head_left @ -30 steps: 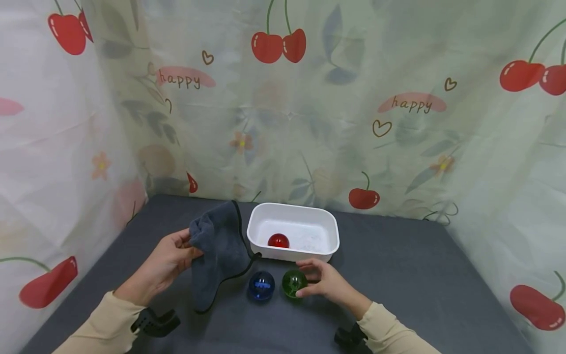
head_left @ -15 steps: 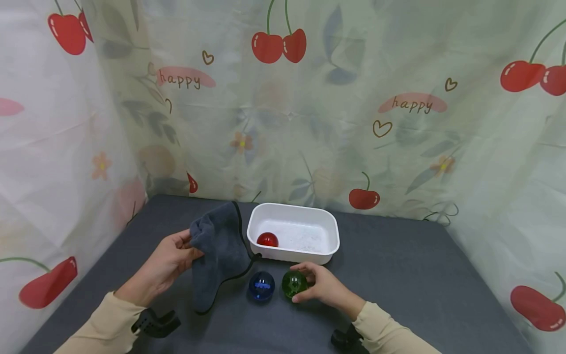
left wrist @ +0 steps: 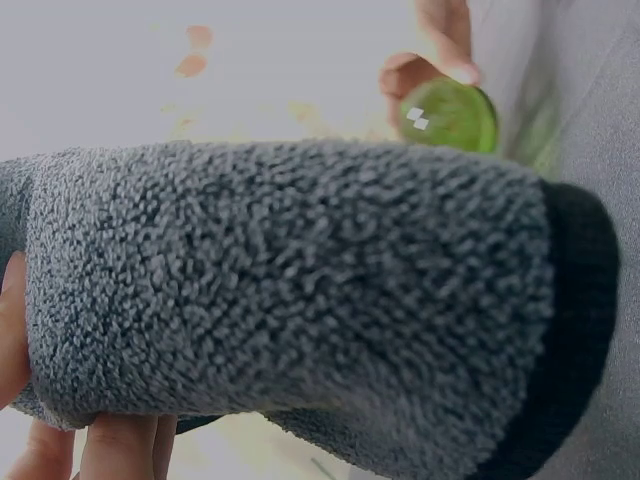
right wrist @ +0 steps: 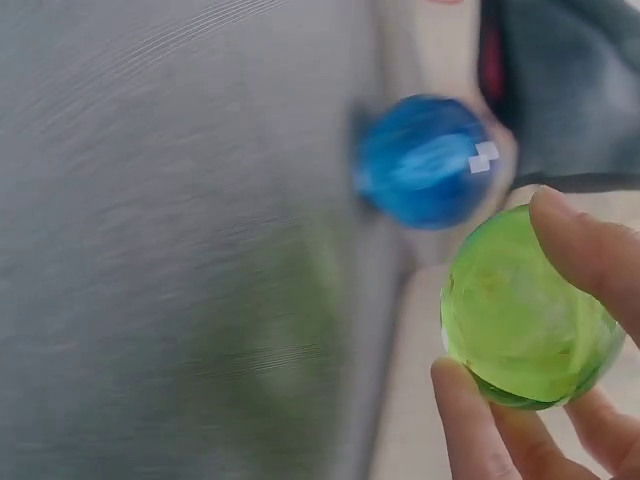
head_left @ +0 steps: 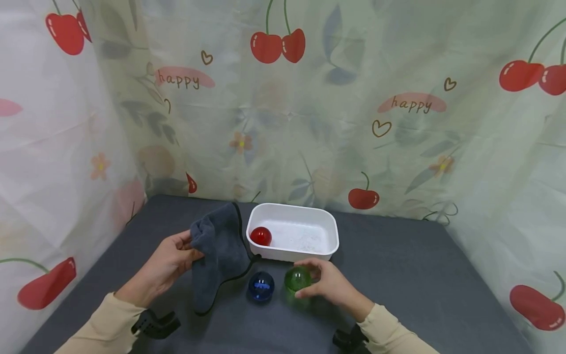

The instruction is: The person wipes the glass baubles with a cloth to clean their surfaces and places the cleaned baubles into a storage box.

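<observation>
Green ball: now raised just off grey table, nearside of white tray; transparent, glossy; spherical, alike every way; pinched between thumb and fingers of right hand. Red ball: since shifted to tray's left end. Blue-grey cloth: black-edged, long axis far-to-near, pinched by left hand

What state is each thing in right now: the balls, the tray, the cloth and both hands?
left hand: pinching the cloth
right hand: gripping the green ball
cloth: held up, hanging in folds
green ball: held, apparently clear of the table
blue ball: resting on the table, not held
red ball: inside the tray, at its left end
white tray: upright, uncovered
</observation>
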The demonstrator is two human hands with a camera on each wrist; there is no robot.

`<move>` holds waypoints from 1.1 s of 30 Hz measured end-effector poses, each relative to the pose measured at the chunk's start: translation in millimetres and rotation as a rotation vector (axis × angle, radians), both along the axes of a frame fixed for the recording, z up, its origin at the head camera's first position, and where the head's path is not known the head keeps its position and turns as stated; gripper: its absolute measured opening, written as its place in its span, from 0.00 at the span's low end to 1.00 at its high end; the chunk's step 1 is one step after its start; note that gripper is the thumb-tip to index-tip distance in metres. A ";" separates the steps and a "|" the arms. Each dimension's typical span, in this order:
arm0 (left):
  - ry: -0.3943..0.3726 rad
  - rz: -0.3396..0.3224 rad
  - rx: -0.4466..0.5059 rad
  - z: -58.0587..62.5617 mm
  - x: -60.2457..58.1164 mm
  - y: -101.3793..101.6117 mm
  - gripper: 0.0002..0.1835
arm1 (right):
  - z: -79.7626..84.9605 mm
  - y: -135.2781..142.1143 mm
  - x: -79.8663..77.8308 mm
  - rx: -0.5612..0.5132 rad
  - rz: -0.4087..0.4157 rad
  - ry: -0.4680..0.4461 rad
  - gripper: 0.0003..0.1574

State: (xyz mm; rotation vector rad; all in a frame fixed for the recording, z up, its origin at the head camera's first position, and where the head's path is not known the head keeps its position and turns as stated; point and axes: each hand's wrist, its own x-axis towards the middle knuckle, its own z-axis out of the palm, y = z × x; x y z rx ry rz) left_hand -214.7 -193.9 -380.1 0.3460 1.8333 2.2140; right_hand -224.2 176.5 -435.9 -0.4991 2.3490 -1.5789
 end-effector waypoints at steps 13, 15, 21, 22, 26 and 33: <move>0.031 -0.062 -0.072 5.9 -5.7 27.7 0.31 | 65.5 -1.4 20.5 -0.113 -0.083 0.025 0.41; 0.028 -0.086 -0.057 7.2 -7.2 35.8 0.31 | 72.8 -2.4 23.7 -0.142 -0.085 0.033 0.42; 0.017 -0.153 -0.027 9.8 -10.7 64.9 0.28 | 84.7 -7.5 29.7 -0.215 -0.068 0.075 0.44; 0.015 -0.162 -0.023 9.9 -10.9 69.7 0.27 | 85.7 -8.8 30.4 -0.223 -0.064 0.079 0.44; 0.021 -0.209 -0.004 10.3 -9.9 88.0 0.25 | 88.4 -13.4 32.2 -0.219 -0.072 0.090 0.44; 0.013 -0.241 0.000 10.9 -5.8 111.9 0.30 | 90.6 -16.0 34.0 -0.217 -0.093 0.086 0.44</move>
